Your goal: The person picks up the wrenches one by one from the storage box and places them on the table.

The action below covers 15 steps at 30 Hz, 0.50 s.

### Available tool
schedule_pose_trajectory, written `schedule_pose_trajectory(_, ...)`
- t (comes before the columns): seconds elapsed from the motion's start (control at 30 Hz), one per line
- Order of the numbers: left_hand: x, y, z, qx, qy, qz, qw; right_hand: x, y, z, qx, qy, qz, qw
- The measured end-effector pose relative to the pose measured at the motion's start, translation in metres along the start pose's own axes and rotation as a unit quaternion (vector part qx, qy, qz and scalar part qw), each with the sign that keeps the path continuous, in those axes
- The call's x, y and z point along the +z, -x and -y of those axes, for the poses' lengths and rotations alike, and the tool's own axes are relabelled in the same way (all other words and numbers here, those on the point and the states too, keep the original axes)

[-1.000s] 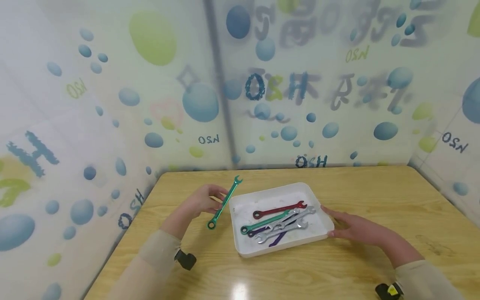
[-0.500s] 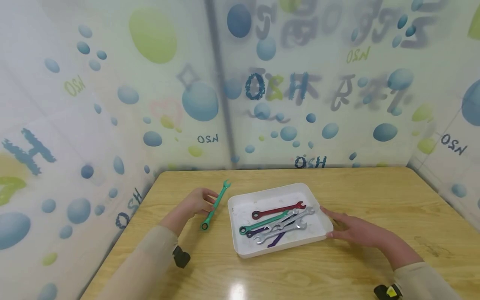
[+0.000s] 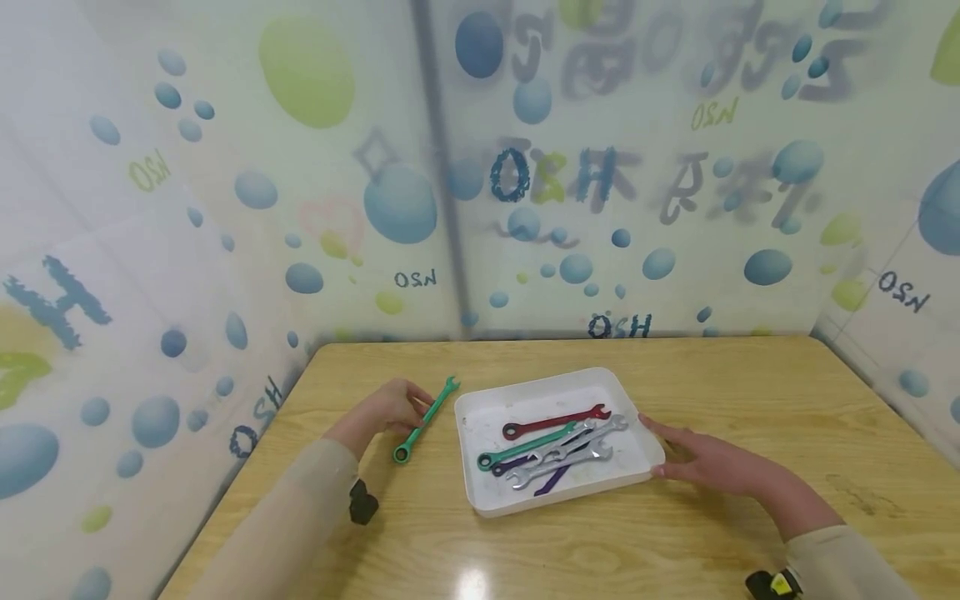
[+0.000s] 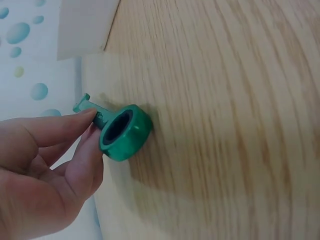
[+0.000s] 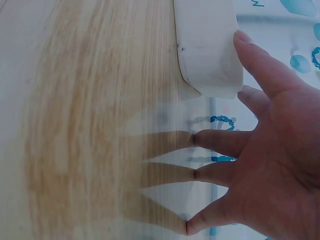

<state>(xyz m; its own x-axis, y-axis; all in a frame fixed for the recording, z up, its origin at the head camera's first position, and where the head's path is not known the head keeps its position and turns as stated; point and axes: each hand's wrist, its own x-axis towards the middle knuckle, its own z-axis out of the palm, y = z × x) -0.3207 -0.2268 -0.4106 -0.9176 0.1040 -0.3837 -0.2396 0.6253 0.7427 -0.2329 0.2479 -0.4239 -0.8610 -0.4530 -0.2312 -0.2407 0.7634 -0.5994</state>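
light wooden table — white tray resting on it

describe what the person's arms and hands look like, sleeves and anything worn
The left sleeve and right sleeve are plain pale beige. Each cuff has a small dark device: the left device and the right device, which carries a yellow patch. The left hand and right hand are gloveless.

Head view forward and down, wrist views close by the fingers, both apparently sharing the tray
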Motion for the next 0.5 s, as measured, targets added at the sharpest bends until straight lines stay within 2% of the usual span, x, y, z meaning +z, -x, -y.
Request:
schedule_pose_trajectory(0.2, -0.004, -0.003, 0.001, 0.000, -0.018, 0.007, 0.9998, 0.000, 0.002, 0.001, 0.001, 0.000, -0.001, 1.0000)
schedule_pose_trajectory(0.5, 0.000, -0.012, 0.004, -0.022, -0.044, -0.029, 0.9984, 0.001, 0.003, 0.002, -0.008, 0.002, -0.003, 1.0000)
